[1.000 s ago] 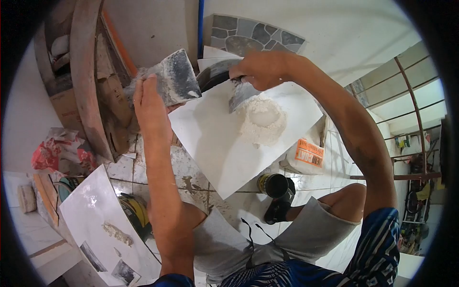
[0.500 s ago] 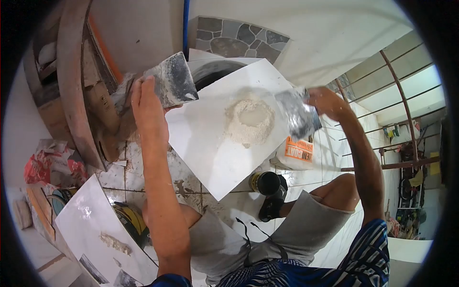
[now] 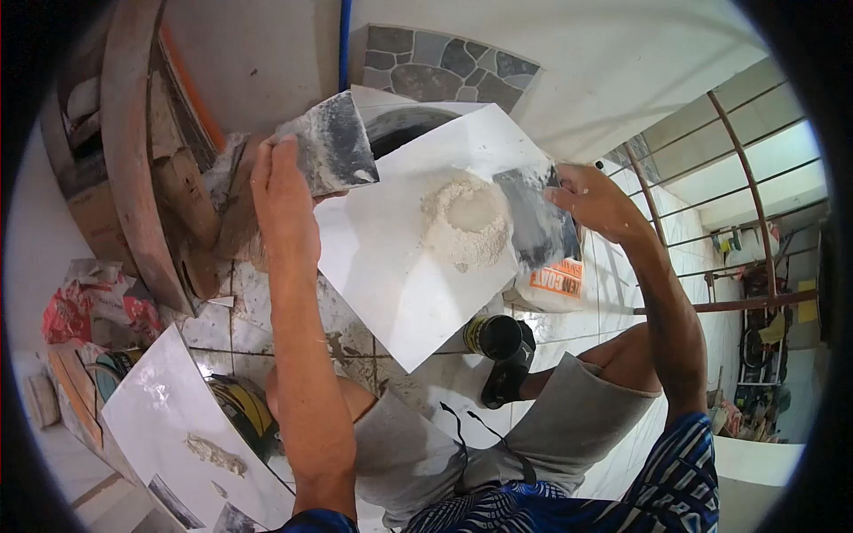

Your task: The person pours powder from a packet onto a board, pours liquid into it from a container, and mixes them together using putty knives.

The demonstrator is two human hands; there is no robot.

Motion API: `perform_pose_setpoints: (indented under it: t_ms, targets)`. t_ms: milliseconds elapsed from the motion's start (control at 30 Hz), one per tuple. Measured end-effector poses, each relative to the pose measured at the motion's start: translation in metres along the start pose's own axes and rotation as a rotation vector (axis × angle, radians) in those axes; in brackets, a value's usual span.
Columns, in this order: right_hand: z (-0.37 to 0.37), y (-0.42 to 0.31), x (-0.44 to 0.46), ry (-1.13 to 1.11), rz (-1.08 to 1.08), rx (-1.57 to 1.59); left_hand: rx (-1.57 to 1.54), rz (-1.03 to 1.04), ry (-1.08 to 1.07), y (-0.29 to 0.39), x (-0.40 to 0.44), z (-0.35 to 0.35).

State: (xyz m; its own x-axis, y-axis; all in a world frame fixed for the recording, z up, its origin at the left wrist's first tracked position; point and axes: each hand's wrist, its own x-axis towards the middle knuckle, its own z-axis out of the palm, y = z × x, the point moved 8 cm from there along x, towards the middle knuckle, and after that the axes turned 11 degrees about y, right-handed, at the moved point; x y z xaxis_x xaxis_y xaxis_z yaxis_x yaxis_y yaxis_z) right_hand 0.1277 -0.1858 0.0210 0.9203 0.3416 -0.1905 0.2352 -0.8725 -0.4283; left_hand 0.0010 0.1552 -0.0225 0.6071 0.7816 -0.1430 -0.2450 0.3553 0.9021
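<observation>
A white square board [image 3: 391, 293] bears a ring-shaped mound of pale powder [image 3: 475, 249] with a wet-looking hollow in its middle. My left hand [image 3: 283, 191] is closed on a dark, powder-smeared flat spreader [image 3: 333, 147], held above the board's left corner. On the other side, my right hand [image 3: 593, 202] grips a second dark flat spreader [image 3: 535, 218]. That blade lies over the board's right part, its inner edge close to the mound. Whether it touches the powder, I cannot tell.
Below the board's right side stand a dark open can [image 3: 494, 338] and a white sack with an orange label [image 3: 558, 280]. Another white board [image 3: 178, 409] with dried residue lies lower left. Cardboard and planks [image 3: 147, 169] lean at left; metal bars [image 3: 737, 160] stand at right.
My right hand has brought its spreader leftward, in over the board beside the mound. My left hand and its spreader have shifted slightly right.
</observation>
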Motion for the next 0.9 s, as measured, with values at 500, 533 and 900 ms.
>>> perform_pose_setpoints:
  t_ms: [500,533,900]
  targets:
    - [0.000,-0.001,0.077,-0.146,-0.205,-0.162,0.020,-0.030,-0.010,-0.003,-0.005,0.000]
    - [0.005,-0.008,0.077,-0.160,-0.246,-0.190,0.025,-0.021,-0.021,-0.004,-0.004,0.000]
    - [-0.007,-0.086,0.066,-0.147,-0.368,-0.329,0.052,-0.001,-0.038,0.001,-0.007,0.000]
